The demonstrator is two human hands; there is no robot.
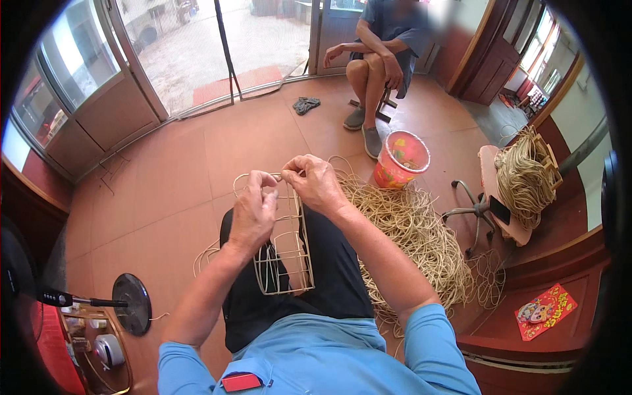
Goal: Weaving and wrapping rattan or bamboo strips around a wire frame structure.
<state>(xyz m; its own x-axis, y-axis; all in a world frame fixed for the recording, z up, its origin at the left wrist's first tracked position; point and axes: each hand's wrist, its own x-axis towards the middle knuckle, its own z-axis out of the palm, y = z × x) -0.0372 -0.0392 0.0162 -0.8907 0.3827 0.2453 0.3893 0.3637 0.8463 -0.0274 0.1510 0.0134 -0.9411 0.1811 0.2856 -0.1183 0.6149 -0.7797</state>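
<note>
A narrow basket frame (284, 263) of thin pale rods rests on my lap, its open grid running lengthwise away from me. At its far end my left hand (255, 212) is closed, thumb and fingers pinched together. My right hand (313, 186) pinches at the same end, its fingertips almost meeting the left ones. A thin pale strand (238, 179) loops out beside the left hand. The fingers hide where the strand meets the frame.
A big heap of tan cord (415, 247) lies at my right, by a red bucket (402, 161). A swivel chair (490, 191) holds more cord coils (526, 174) and a phone (499, 209). A person (388, 46) sits ahead. At left stands a black fan base (131, 304).
</note>
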